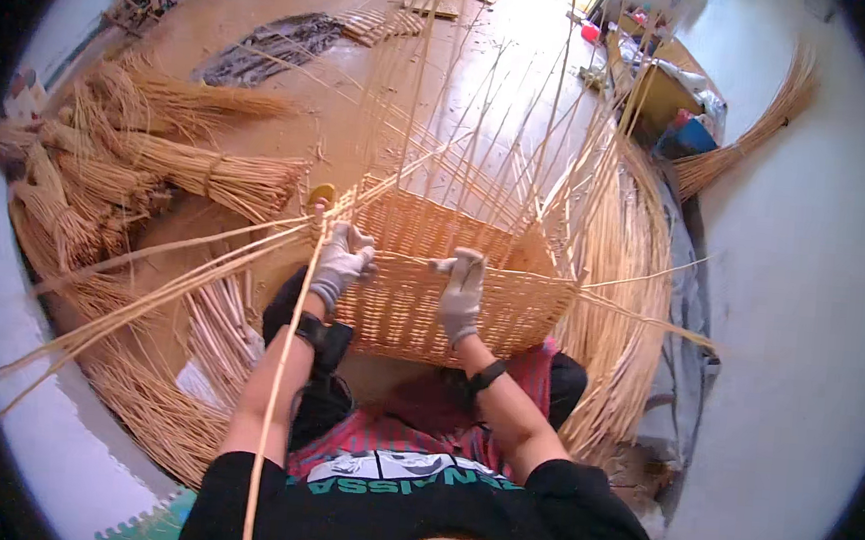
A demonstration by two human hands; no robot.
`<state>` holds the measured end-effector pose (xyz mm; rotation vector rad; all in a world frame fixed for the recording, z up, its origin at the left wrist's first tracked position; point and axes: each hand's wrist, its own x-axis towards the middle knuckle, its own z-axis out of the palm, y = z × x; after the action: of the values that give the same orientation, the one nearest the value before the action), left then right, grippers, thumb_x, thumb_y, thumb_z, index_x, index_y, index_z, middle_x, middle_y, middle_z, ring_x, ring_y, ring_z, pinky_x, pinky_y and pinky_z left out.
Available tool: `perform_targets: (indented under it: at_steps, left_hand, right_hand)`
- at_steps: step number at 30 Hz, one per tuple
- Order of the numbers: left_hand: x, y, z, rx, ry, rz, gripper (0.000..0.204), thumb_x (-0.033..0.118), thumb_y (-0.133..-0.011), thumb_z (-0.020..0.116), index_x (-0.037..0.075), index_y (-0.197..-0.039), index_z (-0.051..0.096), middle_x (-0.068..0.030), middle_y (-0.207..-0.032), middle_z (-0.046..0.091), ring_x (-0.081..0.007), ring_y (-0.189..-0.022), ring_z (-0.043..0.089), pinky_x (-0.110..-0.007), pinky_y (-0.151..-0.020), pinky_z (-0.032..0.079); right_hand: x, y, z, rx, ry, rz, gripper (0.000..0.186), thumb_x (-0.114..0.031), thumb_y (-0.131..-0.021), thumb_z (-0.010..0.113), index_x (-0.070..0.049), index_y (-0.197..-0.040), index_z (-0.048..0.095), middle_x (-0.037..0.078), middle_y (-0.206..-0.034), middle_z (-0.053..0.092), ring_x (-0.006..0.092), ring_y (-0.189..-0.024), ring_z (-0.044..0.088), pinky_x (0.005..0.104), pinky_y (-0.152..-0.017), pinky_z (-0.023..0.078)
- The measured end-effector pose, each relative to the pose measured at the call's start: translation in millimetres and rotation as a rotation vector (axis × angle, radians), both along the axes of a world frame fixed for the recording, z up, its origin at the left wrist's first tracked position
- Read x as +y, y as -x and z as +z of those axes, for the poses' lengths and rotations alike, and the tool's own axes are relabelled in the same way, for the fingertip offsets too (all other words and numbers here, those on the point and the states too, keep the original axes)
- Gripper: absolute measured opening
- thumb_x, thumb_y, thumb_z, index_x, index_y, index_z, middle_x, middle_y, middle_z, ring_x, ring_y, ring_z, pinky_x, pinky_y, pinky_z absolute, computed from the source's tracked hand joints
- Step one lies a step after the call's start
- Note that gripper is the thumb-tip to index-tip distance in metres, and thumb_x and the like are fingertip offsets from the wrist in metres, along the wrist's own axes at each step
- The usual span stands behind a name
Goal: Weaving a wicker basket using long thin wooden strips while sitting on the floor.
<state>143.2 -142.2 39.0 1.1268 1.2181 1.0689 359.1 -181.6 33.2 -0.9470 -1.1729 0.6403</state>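
Note:
A half-woven wicker basket (404, 313) stands tilted in front of my lap, its long near wall facing me. Thin upright rods (478, 123) rise from its far side. My left hand (343, 262), in a pale work glove, has its fingers closed over the rim by the near left corner. Past that hand, one long willow strand (279, 380) runs down toward me along my left forearm. My right hand (462, 294), gloved too, bends its fingers over the middle of the near rim, the forefinger pointing left. Fingertips inside the basket are partly hidden.
Tied bundles of willow rods (218, 175) are piled on the left. Loose rods (605, 312) lie along the right, beside a grey sheet (680, 388) and the wall. Long strand ends (149, 300) stick out from both basket corners. A cardboard box (666, 91) stands at the far right.

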Motion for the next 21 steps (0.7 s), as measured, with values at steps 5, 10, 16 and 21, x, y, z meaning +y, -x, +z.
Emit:
perform_targets:
  at_steps: [5,10,16,21]
  left_hand:
    - [-1.2,-21.4,6.7,0.290,0.042,0.219,0.055,0.031,-0.076,0.088,0.007,-0.092,0.041,-0.0066,-0.072,0.057,-0.0173,-0.055,0.057,-0.035,-0.050,0.054]
    - [-4.4,-26.8,-1.3,0.078,-0.031,0.338,0.037,0.028,-0.086,0.079,0.006,-0.095,0.050,-0.0093,-0.074,0.060,-0.0160,-0.055,0.061,-0.029,-0.045,0.052]
    - [8.2,-59.4,1.7,0.536,-0.539,0.153,0.028,0.027,-0.093,0.070,0.006,-0.110,0.059,-0.0137,-0.092,0.068,-0.0173,-0.070,0.068,-0.032,-0.050,0.054]
    - [-2.9,-75.0,11.2,0.408,0.070,-0.340,0.048,0.049,-0.097,0.058,0.002,-0.102,0.066,-0.0088,-0.073,0.069,-0.0188,-0.056,0.070,-0.034,-0.051,0.055]
  right_hand:
    - [-31.4,12.2,5.0,0.256,0.344,-0.032,0.015,-0.014,-0.107,0.040,-0.006,-0.108,0.052,0.009,-0.092,0.068,0.0200,-0.089,0.068,0.0345,-0.084,0.054]
    - [-24.4,-1.6,28.4,0.128,0.241,0.125,0.009,-0.008,-0.104,0.048,-0.008,-0.101,0.056,0.005,-0.093,0.068,0.0155,-0.088,0.066,0.0312,-0.080,0.053]
    - [-40.8,-86.0,-2.0,0.331,0.532,-0.311,0.012,-0.005,-0.095,0.065,-0.009,-0.103,0.056,0.004,-0.095,0.067,0.0140,-0.091,0.066,0.0283,-0.080,0.053]
    - [31.6,-45.9,64.9,-0.272,0.108,-0.088,0.052,-0.004,-0.096,0.057,-0.012,-0.144,0.038,0.015,-0.114,0.069,0.0209,-0.102,0.068,0.0317,-0.079,0.055]
